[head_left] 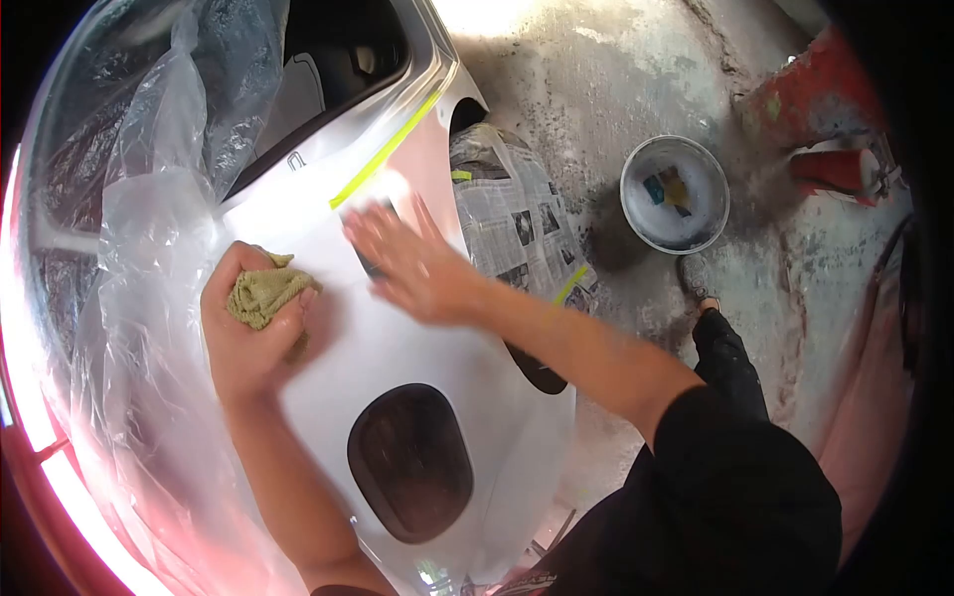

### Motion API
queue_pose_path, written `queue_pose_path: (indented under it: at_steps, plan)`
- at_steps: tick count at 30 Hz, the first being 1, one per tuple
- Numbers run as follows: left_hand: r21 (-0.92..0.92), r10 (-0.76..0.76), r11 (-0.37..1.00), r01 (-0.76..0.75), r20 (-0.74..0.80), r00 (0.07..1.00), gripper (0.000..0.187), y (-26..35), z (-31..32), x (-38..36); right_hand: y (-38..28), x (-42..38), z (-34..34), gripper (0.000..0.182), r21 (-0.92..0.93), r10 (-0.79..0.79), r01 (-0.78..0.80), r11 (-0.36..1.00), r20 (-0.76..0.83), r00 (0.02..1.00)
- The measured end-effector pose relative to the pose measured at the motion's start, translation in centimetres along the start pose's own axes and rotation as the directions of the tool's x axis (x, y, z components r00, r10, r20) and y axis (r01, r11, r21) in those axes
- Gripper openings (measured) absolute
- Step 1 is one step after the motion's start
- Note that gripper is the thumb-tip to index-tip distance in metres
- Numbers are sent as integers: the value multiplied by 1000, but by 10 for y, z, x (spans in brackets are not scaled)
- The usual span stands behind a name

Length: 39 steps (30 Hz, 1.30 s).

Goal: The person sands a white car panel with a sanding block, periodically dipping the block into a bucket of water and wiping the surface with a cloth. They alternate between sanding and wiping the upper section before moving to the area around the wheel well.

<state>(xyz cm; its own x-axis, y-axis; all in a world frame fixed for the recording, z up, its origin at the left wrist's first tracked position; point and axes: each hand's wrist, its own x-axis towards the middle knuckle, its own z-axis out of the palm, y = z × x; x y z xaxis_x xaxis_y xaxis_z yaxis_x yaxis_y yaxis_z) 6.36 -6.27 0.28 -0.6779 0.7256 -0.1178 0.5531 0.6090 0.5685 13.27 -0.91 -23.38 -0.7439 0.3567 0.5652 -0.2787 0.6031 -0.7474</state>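
Note:
My left hand (248,328) is closed round a crumpled olive-green cloth (266,296), just above the white car body panel (328,368). My right hand (409,260) lies flat over the panel, its fingers stretched and a little blurred by motion. Under its palm and fingers it holds a dark piece of sandpaper (368,260), only partly showing, against the surface. A strip of yellow-green masking tape (388,149) runs along the panel beyond my fingertips. Below my right hand is a dark oval opening (409,465) in the bodywork.
Clear plastic sheeting (149,298) drapes the car on the left. Taped newspaper (512,214) covers the wheel area. A round bucket (676,194) with small coloured pieces inside stands on the stained concrete floor (596,79). A red object (830,174) is at the far right.

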Motion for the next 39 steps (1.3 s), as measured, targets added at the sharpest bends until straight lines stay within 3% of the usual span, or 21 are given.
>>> queue_pose_path:
  at_steps: [3,5,7,9,10,13,14,15,17,19,23,24,27,30,33,35,37,39]
  plan:
    - [-10,22,1000,-22,-13,1000,19,4,2,3,-3,12,6,79,13,71,-71,997,4,997]
    - [51,22,998,-23,19,1000,18,4,-3,5,-30,-38,0,80,156,41,-57,986,100,994]
    - [44,8,999,-8,8,1000,19,2,-1,5,-28,-41,-10,80,158,39,-77,984,230,972]
    - [-12,-18,1000,18,-21,1000,20,5,4,3,9,-3,2,79,46,3,-5,999,45,999]
    - [-15,-26,1000,25,-27,999,20,5,5,2,22,21,1,78,26,51,-52,998,36,998]
    - [21,-22,1000,22,-7,1000,20,9,4,5,1,-9,8,76,59,120,-125,990,72,990]
    - [48,-3,999,3,3,1000,20,4,1,5,-15,-46,8,76,107,52,-61,992,79,995]
    - [77,9,997,-10,11,1000,20,1,-1,5,-34,-73,-10,76,210,99,-154,966,249,963]
    - [67,5,998,-6,12,1000,20,2,-1,5,-20,-68,-17,77,72,61,-97,993,399,915]
    - [14,9,1000,-9,3,1000,20,4,5,4,22,-27,4,78,87,46,-54,995,92,995]
    - [32,-19,999,18,31,999,20,6,3,4,27,-14,5,78,60,85,-85,995,-12,996]
    - [28,-12,1000,11,29,1000,21,6,3,5,8,-38,1,78,34,104,-108,994,98,990]
    - [-5,-13,1000,13,12,1000,21,3,3,6,-34,-127,-15,83,201,76,-144,969,312,947]
    - [-1,-54,999,54,-3,999,22,8,9,0,12,-84,-3,86,66,25,-36,997,159,987]
    - [80,-25,997,24,12,1000,23,13,9,3,-7,-91,-3,88,99,126,-140,985,135,983]
    - [45,53,998,-54,30,998,24,1,4,4,-24,-131,-11,88,117,111,-147,982,270,956]
    - [63,20,998,-23,47,999,25,5,5,4,-22,-138,-14,89,94,88,-132,987,375,923]
    - [70,-38,997,35,49,998,25,8,7,-1,4,-106,2,84,97,115,-136,986,195,974]
